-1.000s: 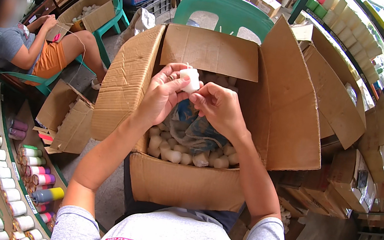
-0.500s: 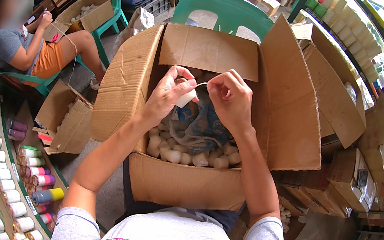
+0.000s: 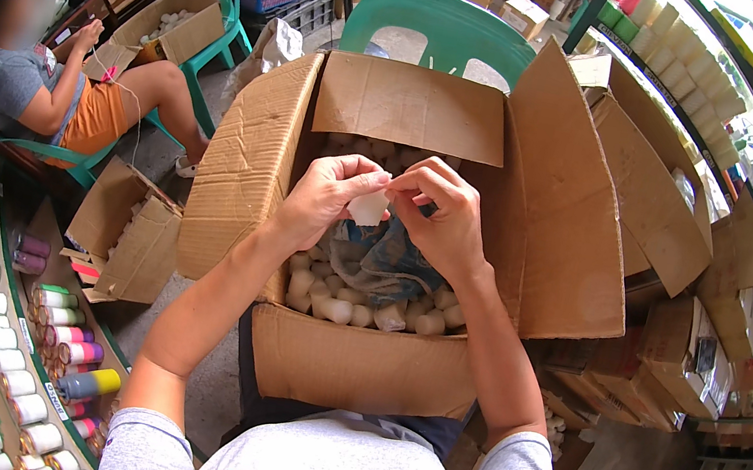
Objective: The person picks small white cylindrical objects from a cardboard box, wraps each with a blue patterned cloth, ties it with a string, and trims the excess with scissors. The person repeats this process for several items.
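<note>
Above an open cardboard box (image 3: 365, 363), my left hand (image 3: 328, 195) grips a small white wax candle (image 3: 367, 208) between thumb and fingers. My right hand (image 3: 446, 209) meets it at the candle's upper edge, its thumb and forefinger pinched together. The thin wick is hidden by the fingers now. Below my hands, a blue and grey cloth (image 3: 392, 263) lies on top of several similar white candles (image 3: 339, 310) inside the box.
Upright box flaps (image 3: 567, 197) flank my arms. A green plastic chair (image 3: 437, 21) stands behind the box. At left, a seated person (image 3: 42, 90) handles a white string. Racks of spools (image 3: 23, 385) are at lower left; stacked cartons (image 3: 690, 352) are at right.
My right hand has come down and left against the candle, closing the gap the wick spanned. The candle and both hands sit slightly lower. The person at left has shifted their hands a little.
</note>
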A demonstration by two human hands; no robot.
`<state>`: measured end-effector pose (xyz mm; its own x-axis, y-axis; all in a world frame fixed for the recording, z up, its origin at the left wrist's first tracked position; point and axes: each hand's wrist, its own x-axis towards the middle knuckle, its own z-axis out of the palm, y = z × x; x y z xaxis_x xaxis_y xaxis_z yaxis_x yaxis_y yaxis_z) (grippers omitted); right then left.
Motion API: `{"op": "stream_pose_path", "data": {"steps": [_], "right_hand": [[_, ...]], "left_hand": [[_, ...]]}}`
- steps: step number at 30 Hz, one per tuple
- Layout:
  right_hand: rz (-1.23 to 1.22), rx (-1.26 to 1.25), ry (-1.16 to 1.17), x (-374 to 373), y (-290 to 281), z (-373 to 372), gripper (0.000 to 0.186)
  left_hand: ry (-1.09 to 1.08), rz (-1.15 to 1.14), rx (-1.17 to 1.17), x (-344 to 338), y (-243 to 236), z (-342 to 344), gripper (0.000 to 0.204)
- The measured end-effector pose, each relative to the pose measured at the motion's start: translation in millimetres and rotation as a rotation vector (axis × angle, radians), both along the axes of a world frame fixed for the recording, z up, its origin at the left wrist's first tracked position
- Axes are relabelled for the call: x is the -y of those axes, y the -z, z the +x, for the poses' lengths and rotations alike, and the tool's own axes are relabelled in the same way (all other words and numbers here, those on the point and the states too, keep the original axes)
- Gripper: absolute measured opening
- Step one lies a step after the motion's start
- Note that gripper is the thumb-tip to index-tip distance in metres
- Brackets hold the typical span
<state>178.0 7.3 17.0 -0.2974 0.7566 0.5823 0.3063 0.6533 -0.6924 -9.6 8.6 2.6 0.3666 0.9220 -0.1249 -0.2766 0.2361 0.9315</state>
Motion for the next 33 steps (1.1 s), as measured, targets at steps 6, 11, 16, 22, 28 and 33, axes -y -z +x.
{"op": "stream_pose_path", "data": {"steps": [6,11,16,22,28,33], "right_hand": [[-0.109,-0.058,0.013,5.7,-6.3,-6.4,0.006],[-0.155,-0.127,0.043,2.6,3.8,-11.1,0.007],[-0.133,-0.139,0.173,1.6,9.6,-14.2,0.01],[-0.176,-0.188,0.066,0.9,11.9,-17.0,0.01],[-0.592,-0.371,-0.123,-0.2,12.9,-15.3,0.012],[-0.565,-0.414,-0.08,1.8,16.5,-20.9,0.01]], "left_hand": [[-0.009,0.105,-0.064,0.4,3.6,4.5,0.014],[-0.015,0.186,-0.11,0.9,6.5,6.1,0.011],[-0.043,0.178,-0.155,2.7,4.2,6.6,0.008],[-0.098,0.223,-0.096,2.3,7.6,7.2,0.007],[-0.162,0.328,-0.109,-0.9,20.4,7.1,0.006],[-0.212,0.32,-0.065,-0.2,20.0,12.1,0.005]]}}
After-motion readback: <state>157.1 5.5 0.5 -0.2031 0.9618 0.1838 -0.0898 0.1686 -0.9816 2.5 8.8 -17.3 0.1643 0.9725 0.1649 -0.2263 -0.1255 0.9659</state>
